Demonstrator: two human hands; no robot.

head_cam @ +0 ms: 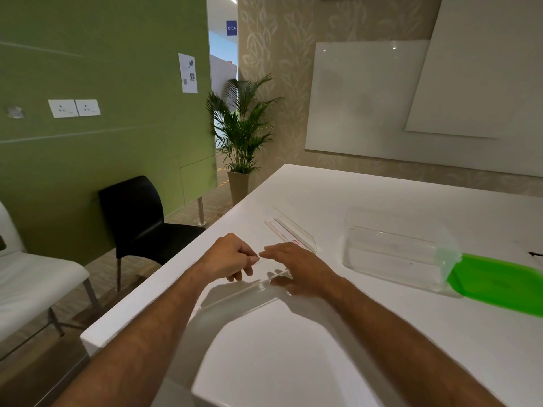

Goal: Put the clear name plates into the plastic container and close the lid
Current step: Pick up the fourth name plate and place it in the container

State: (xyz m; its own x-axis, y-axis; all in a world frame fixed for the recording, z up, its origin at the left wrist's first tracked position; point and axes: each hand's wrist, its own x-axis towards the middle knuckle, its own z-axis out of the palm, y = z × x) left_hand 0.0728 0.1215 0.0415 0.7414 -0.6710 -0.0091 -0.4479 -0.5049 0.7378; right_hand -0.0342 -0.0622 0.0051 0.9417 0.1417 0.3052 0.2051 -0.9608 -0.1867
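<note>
Two hands on the near name plate (249,284) at the table edge, left hand (227,257) pinching it, right hand (296,267) spread flat on it, so we judge pickup underway, needing a lift rightward into the open plastic container (396,251) beside its green lid (499,283).

Both bare forearms reach forward from the bottom of the view and converge toward the middle, bringing the two hands close together, their fingertips nearly meeting. The left hand (232,257) is turned knuckles-up with its fingers curled under in a loose pinch, thumb and forefinger tips pressed together and pointing to the right. The right hand (296,267) lies palm-down and flatter, its fingers stretched leftward and slightly spread, the thumb tucked low beneath the palm.
</note>
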